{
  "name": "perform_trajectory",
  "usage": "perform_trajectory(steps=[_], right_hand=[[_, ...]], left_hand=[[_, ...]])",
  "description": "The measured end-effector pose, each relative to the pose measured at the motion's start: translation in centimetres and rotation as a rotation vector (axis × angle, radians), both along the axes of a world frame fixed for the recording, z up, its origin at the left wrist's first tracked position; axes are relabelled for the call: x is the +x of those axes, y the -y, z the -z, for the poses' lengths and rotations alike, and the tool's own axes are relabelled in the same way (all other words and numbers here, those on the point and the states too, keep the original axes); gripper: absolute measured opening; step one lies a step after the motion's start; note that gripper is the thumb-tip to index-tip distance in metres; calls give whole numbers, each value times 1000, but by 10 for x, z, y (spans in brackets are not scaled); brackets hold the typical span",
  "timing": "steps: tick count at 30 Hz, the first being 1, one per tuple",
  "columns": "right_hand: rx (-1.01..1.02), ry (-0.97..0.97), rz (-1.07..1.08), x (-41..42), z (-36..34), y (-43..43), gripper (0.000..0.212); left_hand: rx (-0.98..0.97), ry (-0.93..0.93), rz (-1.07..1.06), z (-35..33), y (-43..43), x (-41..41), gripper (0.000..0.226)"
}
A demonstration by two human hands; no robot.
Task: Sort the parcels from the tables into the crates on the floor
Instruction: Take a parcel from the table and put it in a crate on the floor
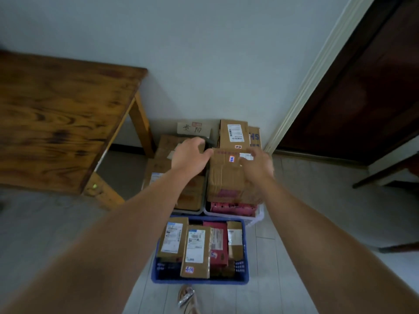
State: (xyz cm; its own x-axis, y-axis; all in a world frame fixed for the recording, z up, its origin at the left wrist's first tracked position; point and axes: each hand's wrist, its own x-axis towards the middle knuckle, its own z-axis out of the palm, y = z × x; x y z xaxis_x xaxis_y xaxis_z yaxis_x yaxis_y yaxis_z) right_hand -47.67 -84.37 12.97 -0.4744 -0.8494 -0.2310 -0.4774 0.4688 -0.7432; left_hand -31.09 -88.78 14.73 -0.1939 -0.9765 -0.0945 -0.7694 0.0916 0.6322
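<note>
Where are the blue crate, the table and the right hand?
blue crate point(199, 281): head view, front wall.
table point(56, 114): head view, bare top.
right hand point(257, 165): head view, back of the hand.

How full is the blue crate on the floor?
Nearly full: parcels stand side by side across the blue crate, with only small gaps at its front.

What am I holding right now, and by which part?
The brown parcel: right hand grips its far right corner; left hand touches its far left corner by the thumb, grip there unclear.
</note>
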Motion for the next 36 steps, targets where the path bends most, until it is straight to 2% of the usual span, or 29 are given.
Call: perform_trajectory(steps=[6,11,17,23,30,36], right_hand=[[-113,41,-34,38,-38,-57,45],[-143,89,-76,87,-60,-97,43],[-219,50,-161,167,-95,-106,42],[-301,57,-212,284,-116,-75,43],[-383,134,-301,464,-132,-20,43],[-362,162,-389,585,-135,33,41]], left_hand=[[-21,-144,-68,-33,-70,35,46],[-29,-187,-104,-53,-115,75,48],[-104,-209,-211,-79,-131,159,47],[-171,-219,-315,-100,-119,283,47],[-265,-190,-394,-132,-84,463,46],[-261,-262,-493,-138,-45,588,45]])
